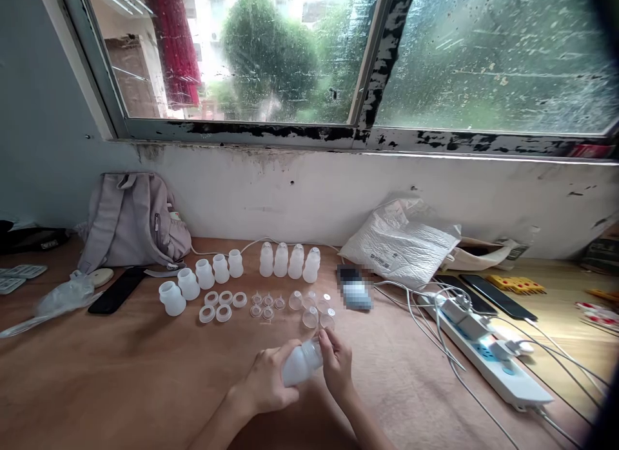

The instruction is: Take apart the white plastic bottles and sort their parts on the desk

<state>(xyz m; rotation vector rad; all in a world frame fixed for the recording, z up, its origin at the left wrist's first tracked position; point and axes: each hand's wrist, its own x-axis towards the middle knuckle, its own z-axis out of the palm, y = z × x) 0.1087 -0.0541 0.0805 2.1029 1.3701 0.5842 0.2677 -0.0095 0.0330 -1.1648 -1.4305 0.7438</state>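
My left hand (268, 378) is wrapped around the frosted white body of a baby bottle (296, 367), which lies tilted with its top to the right. At that end, the fingers of my right hand (339, 366) close on a clear cap (313, 352); its far edge is hidden by them. Just beyond my hands lie several loose clear caps (310, 317), several teats (267, 300) and several white collar rings (224, 313). Behind these, several bottles without tops (173, 300) form a slanting row on the left. Several capped bottles (280, 260) stand upright farther right.
A grey backpack (130, 221) leans against the wall, with a black phone (117, 291) and a plastic bag (68, 298) in front. To the right are a silvery mailing bag (399, 240), a blurred dark item (354, 287), and a power strip (507, 366) trailing white cables.
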